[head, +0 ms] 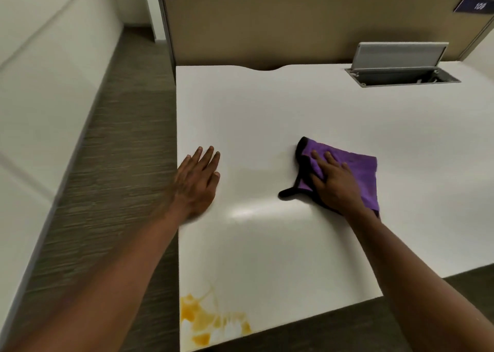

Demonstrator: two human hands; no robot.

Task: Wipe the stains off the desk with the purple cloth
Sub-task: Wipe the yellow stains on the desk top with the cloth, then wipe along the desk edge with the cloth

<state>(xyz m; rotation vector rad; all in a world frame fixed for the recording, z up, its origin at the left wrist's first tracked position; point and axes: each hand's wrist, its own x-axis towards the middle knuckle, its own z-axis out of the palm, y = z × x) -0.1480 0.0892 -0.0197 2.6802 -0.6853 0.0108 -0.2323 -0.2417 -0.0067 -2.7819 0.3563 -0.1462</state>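
Observation:
A purple cloth (361, 170) with a black border lies flat on the white desk (267, 116), right of the middle. My right hand (334, 183) presses down on it with straight, spread fingers. My left hand (197, 180) rests flat on the desk close to its left edge, fingers straight, holding nothing. An orange-yellow stain (205, 319) is smeared over the desk's near left corner, well apart from both hands and the cloth.
A grey cable hatch (401, 73) with its lid raised sits at the back right of the desk. A tan partition (294, 22) runs behind the desk. Carpeted floor (120, 164) and a white wall lie to the left.

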